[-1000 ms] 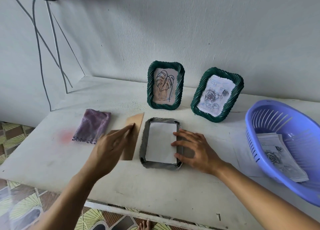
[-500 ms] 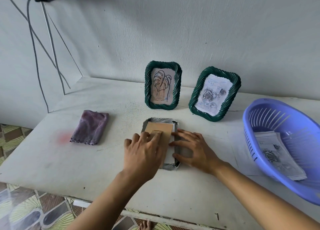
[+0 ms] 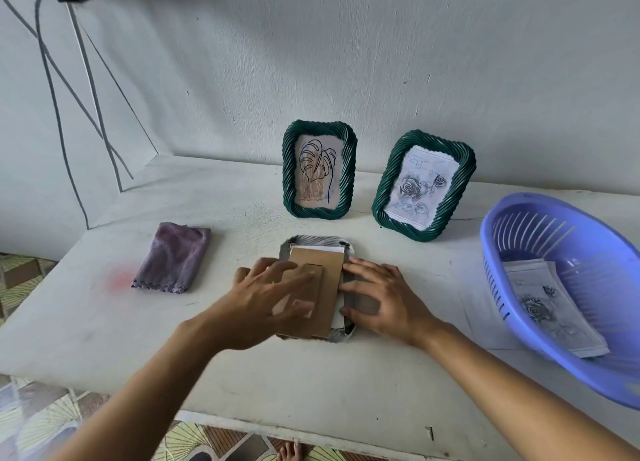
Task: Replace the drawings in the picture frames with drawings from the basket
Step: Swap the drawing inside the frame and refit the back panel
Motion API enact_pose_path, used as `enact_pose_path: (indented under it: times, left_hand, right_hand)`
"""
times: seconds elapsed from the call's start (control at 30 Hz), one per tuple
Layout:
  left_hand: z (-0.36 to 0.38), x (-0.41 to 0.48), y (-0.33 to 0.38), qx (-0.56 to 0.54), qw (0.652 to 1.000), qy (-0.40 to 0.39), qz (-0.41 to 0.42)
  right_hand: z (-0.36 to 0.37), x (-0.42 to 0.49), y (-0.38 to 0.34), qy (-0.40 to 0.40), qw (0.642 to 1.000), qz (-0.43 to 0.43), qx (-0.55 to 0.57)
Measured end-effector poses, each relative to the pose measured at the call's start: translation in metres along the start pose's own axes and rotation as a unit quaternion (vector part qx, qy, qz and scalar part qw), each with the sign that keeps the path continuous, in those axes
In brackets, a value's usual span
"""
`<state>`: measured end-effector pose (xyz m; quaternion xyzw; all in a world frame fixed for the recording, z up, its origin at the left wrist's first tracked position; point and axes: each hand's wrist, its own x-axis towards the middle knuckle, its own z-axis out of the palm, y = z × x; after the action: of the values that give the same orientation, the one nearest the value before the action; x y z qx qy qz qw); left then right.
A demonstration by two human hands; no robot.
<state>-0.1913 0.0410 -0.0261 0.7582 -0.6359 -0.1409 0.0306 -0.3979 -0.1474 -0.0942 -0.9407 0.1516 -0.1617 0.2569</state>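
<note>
A face-down picture frame [image 3: 317, 241] lies on a white table [image 3: 104, 322]. The left hand [image 3: 263, 301] rests flat, fingers spread, on the brown backing board [image 3: 332, 277] over it, hiding the board's left half. The right hand [image 3: 388, 297], fingers straight, presses the frame's right edge. Behind the frame stand a framed leaf drawing [image 3: 317, 173] and a framed rose drawing [image 3: 420, 186]. To its right a purple basket [image 3: 588, 252] holds spare drawings [image 3: 543, 304]; to its left lies a folded cloth [image 3: 173, 258].

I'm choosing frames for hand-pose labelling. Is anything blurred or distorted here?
Head view: the left hand is motion-blurred, its outline ghosted over the cardboard backing; the right hand, leaf frame and rose frame are sharp; the wide lens slightly curves the table edge; light is soft, without glare.
</note>
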Motion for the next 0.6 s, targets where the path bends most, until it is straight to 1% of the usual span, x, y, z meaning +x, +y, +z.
enact_pose_path:
  times: [0.1,0.2,0.4,0.6]
  left_hand:
    - [-0.002,-0.009,-0.023,-0.042,0.998,-0.024,0.046]
    - [0.001,-0.012,-0.033,-0.051,0.996,-0.017,0.074]
    - [0.013,-0.012,-0.03,-0.05,0.994,0.05,0.085]
    - [0.029,-0.01,-0.024,-0.05,0.987,0.14,0.059]
  right_hand:
    - [0.0,0.0,0.001,0.001,1.0,0.001,-0.003]
    - [-0.002,0.001,0.002,-0.002,1.0,0.003,-0.008]
    - [-0.001,0.0,0.002,-0.01,1.0,0.006,-0.007]
    - [-0.003,-0.001,-0.002,0.002,1.0,0.001,-0.001]
